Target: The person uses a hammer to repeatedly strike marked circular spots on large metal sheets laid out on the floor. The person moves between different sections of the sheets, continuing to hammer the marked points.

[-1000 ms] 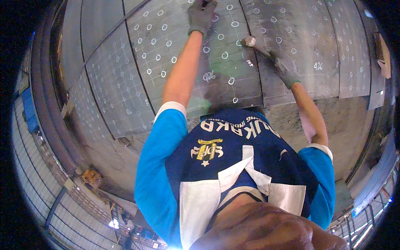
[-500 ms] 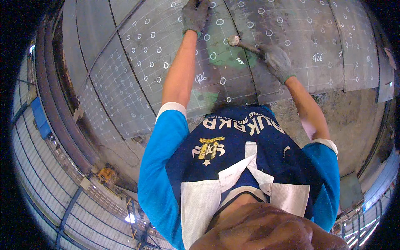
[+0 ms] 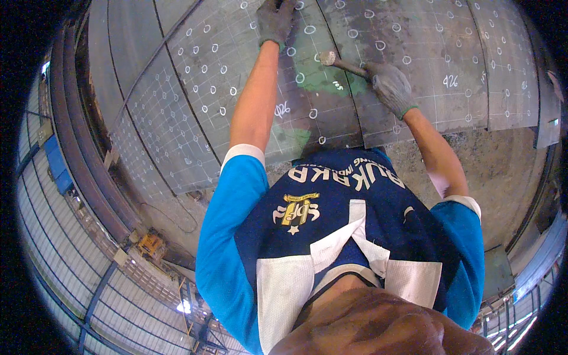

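One left hand [image 3: 276, 22]: gloved, at the top edge, fingers curled and partly cut off; whether they grip anything, I cannot tell.
One right hand [image 3: 387, 86]: gloved, closed round the handle of a hammer [image 3: 349, 67].
Hammer, location: head pointing left, just left of the dark seam [image 3: 355, 106]; whether it touches the surface, I cannot make out.
Middle plate [image 3: 331, 106]: metal, chalked with rows of white circles; below the hammer's head and the left hand.
Right plate [image 3: 426, 112]: similarly marked, beneath the right hand.
Change on my feed: a second ago the hammer's head showed over the seam; now it sits left of it, nearer the left hand.
Bearing on the work: in my judgement, tool and left hand now share one plate; I see no blow landing.
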### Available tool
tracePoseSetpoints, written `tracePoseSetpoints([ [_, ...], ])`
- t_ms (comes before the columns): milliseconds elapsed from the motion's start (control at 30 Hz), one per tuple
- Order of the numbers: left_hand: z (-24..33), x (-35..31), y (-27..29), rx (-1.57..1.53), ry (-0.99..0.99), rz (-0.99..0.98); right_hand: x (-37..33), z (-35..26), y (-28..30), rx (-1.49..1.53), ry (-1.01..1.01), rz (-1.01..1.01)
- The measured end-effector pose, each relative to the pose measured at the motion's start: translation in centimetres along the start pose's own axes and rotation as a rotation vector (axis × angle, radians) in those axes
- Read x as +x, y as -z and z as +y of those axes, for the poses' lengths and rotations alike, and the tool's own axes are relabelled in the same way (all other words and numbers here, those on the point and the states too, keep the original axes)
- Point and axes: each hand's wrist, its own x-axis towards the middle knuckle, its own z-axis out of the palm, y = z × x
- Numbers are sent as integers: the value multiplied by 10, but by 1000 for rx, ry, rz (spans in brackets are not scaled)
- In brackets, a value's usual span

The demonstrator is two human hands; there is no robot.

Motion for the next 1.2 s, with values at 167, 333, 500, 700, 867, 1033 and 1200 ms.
tracePoseSetpoints([
  [167,9,-4,-1,-4,53,-2,-4,6,-9,-78,15,-38],
  [333,4,-1,3,88,-28,-1,4,-11,18,-94,-19,-135],
  [500,1,0,2,-20,46,-26,7,-1,6,-69,-2,-131],
  [700,3,-1,1,58,66,-36,42,-17,39,20,-101,-134],
  [867,-18,3,2,232,-91,23,136,-27,82,522,34,421],
  [1033,9,-5,9,255,-11,-90,200,-21,97,312,54,398],
  [1200,-8,-5,8,473,-84,-2,173,49,51,-243,165,6],
])
